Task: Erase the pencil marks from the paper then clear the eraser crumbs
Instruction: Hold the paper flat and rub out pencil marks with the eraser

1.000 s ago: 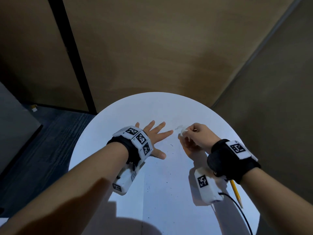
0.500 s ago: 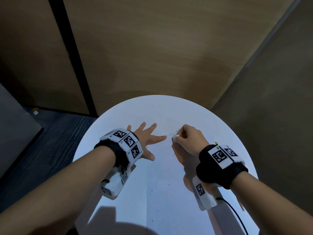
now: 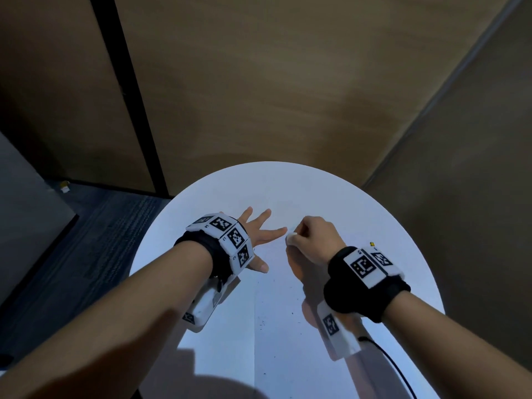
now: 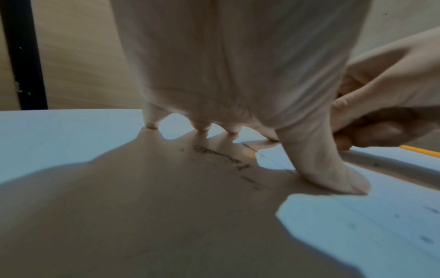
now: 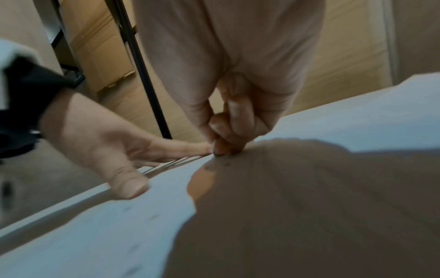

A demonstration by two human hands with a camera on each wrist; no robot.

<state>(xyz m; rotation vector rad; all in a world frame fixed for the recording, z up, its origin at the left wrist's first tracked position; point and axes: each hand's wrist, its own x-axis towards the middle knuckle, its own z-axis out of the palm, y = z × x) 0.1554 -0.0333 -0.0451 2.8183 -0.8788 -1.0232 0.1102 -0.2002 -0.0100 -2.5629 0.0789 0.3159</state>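
Your left hand fingers spread flat on the paper; right hand fingers pinching the eraser mid-tabletop.

White paper flat on the round bench, small white eraser touching it, dark eraser crumbs scattered, faint pencil marks.

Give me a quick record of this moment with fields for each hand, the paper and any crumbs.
left hand: fingers spread, pressing flat on the paper
right hand: grip pinching a white eraser against the sheet
paper: white, lying on a round white table
crumbs: dark specks scattered nearer the person
pencil marks: smudged, under the left palm
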